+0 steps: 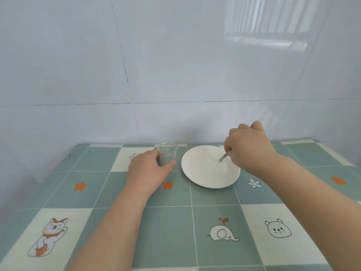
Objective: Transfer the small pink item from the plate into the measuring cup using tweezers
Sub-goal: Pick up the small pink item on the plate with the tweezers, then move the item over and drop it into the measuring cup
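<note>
Tweezers (225,155) sit clamped in the right hand (248,147), tips just below the fingers, touching the plate (205,178) at a faint pink speck (220,160). Left hand (148,169) fingers wrap the cup (167,153).

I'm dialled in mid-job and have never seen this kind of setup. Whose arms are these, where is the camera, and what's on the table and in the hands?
There is no machine here: a person works with two bare hands, and the single picture comes from a wide-angle camera worn on their head, looking forward and down.

The table is covered by a checked tablecloth with cartoon animals, standing against a pale tiled wall.

The left hand wraps around a clear measuring cup, steadying it upright. Just right of it lies a white plate.

The right hand holds metal tweezers, tips down on the plate at a tiny pink item. It is too small to tell whether the tips have gripped it.
</note>
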`<state>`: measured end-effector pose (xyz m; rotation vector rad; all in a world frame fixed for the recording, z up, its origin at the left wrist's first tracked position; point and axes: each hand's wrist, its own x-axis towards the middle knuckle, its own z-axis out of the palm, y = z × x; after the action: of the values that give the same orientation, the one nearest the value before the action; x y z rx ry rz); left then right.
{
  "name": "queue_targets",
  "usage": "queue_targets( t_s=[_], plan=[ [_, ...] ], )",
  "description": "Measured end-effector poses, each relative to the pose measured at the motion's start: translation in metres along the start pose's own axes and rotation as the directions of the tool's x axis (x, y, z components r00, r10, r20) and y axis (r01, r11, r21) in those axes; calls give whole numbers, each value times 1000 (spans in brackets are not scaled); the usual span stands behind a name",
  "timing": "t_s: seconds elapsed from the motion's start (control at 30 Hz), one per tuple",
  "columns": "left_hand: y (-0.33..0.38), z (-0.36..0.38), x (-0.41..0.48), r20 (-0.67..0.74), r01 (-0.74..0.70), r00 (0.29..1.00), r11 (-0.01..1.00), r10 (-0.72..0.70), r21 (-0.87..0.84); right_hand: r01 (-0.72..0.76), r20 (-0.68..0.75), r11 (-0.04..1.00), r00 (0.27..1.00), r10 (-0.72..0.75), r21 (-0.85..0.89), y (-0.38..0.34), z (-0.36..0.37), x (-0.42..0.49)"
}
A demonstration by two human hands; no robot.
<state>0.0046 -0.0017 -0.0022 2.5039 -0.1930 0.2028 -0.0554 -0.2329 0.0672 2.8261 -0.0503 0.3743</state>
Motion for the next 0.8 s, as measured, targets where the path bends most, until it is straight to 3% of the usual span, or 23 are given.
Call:
queue_targets(
  t_s=[0.4,0.8],
  plan=[
    [1,-1,-1,3,3,1000,1000,-3,8,-25,-113,986,993,45,167,-1,-16,2],
    [5,-5,-3,5,0,1000,1000,-1,7,71,-236,964,972,-9,255,-29,-42,19]
  ],
)
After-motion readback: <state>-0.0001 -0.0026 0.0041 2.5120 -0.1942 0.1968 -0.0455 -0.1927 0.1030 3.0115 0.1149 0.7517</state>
